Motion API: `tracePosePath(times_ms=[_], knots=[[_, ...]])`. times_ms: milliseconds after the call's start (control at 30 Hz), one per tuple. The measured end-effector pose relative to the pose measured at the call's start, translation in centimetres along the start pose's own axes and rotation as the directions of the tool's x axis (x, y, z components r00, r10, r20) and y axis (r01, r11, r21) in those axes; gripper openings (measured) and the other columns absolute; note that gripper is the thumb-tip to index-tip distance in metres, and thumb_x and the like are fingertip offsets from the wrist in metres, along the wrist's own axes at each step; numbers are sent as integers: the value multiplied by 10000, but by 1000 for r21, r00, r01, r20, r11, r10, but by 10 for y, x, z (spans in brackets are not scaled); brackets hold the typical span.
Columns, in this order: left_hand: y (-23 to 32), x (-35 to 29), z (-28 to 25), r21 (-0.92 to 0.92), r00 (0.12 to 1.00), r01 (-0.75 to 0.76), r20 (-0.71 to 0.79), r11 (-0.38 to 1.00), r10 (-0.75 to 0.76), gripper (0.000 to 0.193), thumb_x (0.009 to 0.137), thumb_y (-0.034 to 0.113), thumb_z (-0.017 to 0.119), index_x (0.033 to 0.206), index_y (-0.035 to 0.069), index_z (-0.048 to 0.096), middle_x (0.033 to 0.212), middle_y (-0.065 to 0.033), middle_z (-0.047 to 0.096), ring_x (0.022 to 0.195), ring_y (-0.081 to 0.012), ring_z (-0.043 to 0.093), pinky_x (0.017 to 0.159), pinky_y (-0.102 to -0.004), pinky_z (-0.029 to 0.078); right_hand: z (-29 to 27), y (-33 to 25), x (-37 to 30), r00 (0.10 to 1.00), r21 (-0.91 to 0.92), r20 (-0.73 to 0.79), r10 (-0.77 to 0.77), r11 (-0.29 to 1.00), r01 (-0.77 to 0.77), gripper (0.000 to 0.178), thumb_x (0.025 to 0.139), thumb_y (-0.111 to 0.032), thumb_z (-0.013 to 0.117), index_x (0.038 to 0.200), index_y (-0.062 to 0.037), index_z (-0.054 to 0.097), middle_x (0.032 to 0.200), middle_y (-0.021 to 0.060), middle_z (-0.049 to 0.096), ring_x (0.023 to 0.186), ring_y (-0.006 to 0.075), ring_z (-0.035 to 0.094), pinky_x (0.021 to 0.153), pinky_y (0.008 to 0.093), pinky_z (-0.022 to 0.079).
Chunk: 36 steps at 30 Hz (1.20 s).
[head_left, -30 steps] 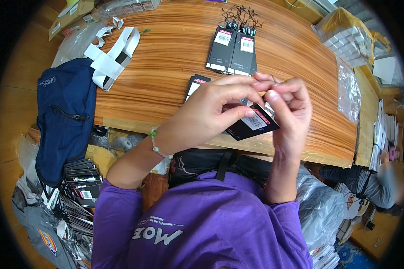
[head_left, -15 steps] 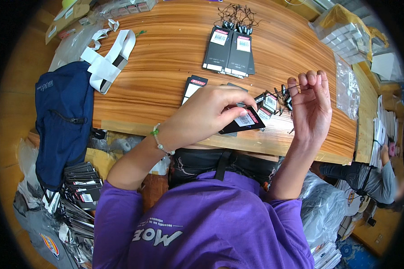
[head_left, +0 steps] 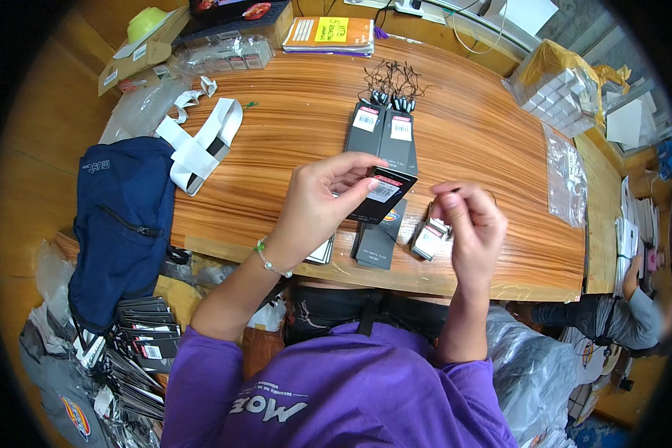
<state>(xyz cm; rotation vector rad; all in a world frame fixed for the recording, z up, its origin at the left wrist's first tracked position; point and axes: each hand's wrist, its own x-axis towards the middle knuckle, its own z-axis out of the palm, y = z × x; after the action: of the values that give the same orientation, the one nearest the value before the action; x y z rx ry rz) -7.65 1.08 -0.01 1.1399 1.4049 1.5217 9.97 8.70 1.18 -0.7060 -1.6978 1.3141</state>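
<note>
Above the table [head_left: 485,142]: your two hands, raised.
Left hand [head_left: 317,205]: fingers pinching a black hang tag [head_left: 381,196] by its near edge.
Right hand [head_left: 470,224]: fingers pressed together, just right of the tag, apart from it.

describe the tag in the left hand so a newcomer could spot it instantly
Start at the long wooden table and go to its near edge, where the left hand is raised. Pinched in its fingers is a black hang tag with a white sticker. Unlike the other black tags, which lie flat, this one is lifted and tilted.
</note>
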Motion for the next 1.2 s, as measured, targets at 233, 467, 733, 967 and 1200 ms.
tracePosePath(times_ms=[233, 467, 733, 967, 1200], knots=[[0, -3, 1, 69, 989, -132, -53, 989, 135, 220, 808, -42, 591, 1025, -17, 617, 922, -63, 650, 831, -94, 615, 736, -216, 499, 27, 1, -4, 981, -411, 137, -137, 893, 182, 79, 797, -37, 590, 756, 29, 574, 663, 134, 551, 609, 245, 537, 567, 324, 422], [-1, -5, 4, 112, 974, -210, -65, 971, 218, 218, 796, -46, 589, 1007, -7, 630, 895, -77, 665, 812, -115, 638, 711, -237, 520, 34, 0, -1, 974, -460, 113, -197, 859, 227, 90, 742, -36, 580, 677, 15, 543, 595, 125, 508, 548, 249, 487, 522, 352, 392], [-2, -8, 5, 99, 990, -137, -20, 986, 139, 233, 802, -68, 577, 1030, -32, 611, 942, -70, 647, 859, -108, 620, 753, -220, 508, 36, 4, 3, 975, -470, 93, -203, 854, 223, 105, 739, -52, 574, 659, 12, 549, 580, 119, 508, 533, 249, 488, 514, 356, 388], [0, -10, 7, 141, 986, -160, -21, 977, 164, 231, 810, -55, 573, 1036, -27, 612, 951, -71, 649, 854, -110, 621, 732, -221, 514, 34, 2, 2, 985, -433, 79, -156, 884, 175, 103, 740, -53, 567, 661, 10, 550, 579, 116, 504, 529, 241, 482, 509, 355, 383], [7, -14, 11, 239, 973, -219, -24, 946, 231, 232, 782, -49, 595, 1006, -4, 634, 917, -87, 652, 799, -121, 629, 698, -225, 518, 30, 7, 2, 973, -456, 105, -206, 859, 231, 113, 756, -61, 567, 676, 16, 545, 580, 106, 497, 516, 199, 465, 490, 324, 366]])
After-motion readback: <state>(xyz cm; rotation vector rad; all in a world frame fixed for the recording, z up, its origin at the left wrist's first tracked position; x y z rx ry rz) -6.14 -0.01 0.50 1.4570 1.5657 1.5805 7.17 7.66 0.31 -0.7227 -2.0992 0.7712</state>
